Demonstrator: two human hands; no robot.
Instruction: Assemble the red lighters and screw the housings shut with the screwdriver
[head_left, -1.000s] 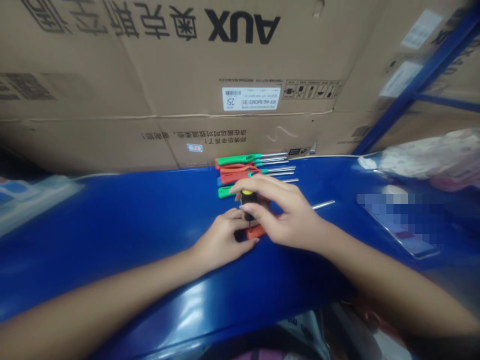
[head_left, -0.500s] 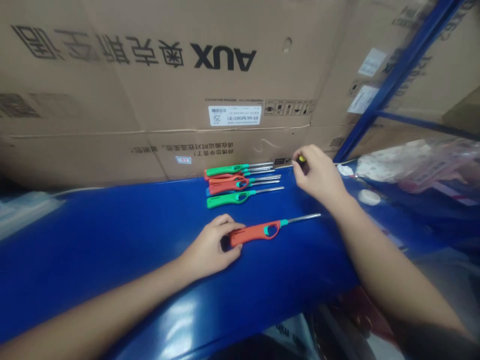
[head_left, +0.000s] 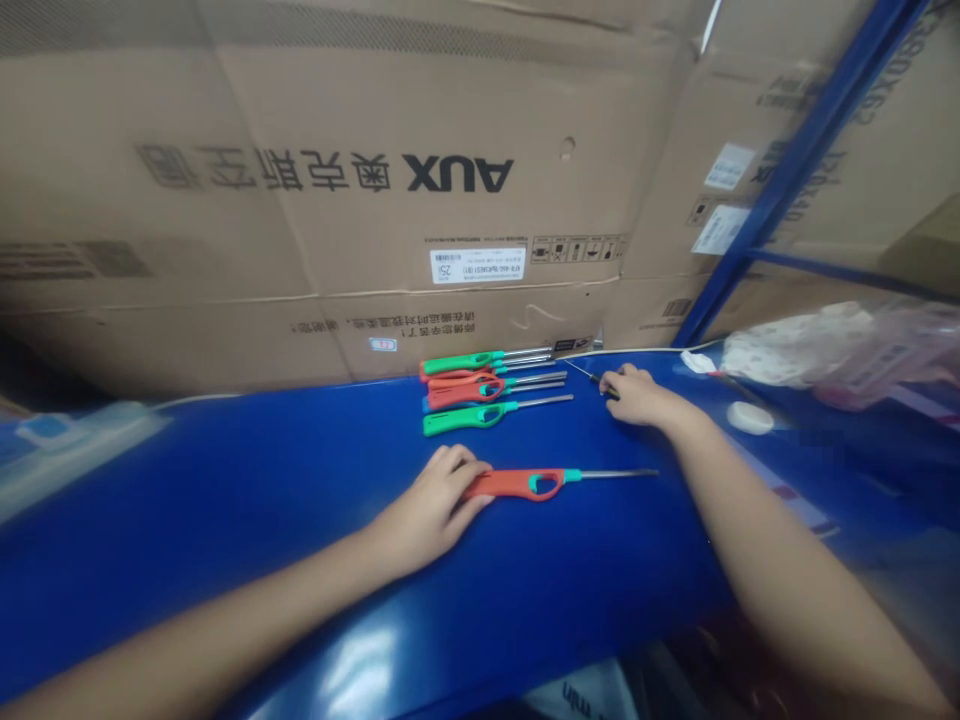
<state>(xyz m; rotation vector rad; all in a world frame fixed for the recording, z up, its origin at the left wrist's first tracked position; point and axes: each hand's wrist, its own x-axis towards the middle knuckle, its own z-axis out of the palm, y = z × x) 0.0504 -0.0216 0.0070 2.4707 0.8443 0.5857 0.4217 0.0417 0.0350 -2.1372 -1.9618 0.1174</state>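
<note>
My left hand [head_left: 435, 505] is closed on the handle end of a red-orange lighter [head_left: 517, 484], whose metal rod points right above the blue surface. Farther back, my right hand [head_left: 637, 395] has its fingers closed on a small screwdriver [head_left: 594, 378] with a dark handle and a thin shaft pointing left. Left of that hand lie several long lighters side by side, rods to the right: a green one [head_left: 459, 419] nearest, red ones [head_left: 457, 388] behind it and another green one [head_left: 457, 363] at the back.
A large cardboard box [head_left: 337, 240] stands behind the blue shelf [head_left: 225, 470]. At the right are a blue post [head_left: 787, 190], a white oval object [head_left: 750, 418] and plastic-wrapped items [head_left: 795, 345]. A clear plastic bag [head_left: 82, 445] lies at the left.
My right hand has lowered, and the screwdriver's shaft now shows pointing left. The lighter in my left hand lies more level. The whole view has tilted up a little.
</note>
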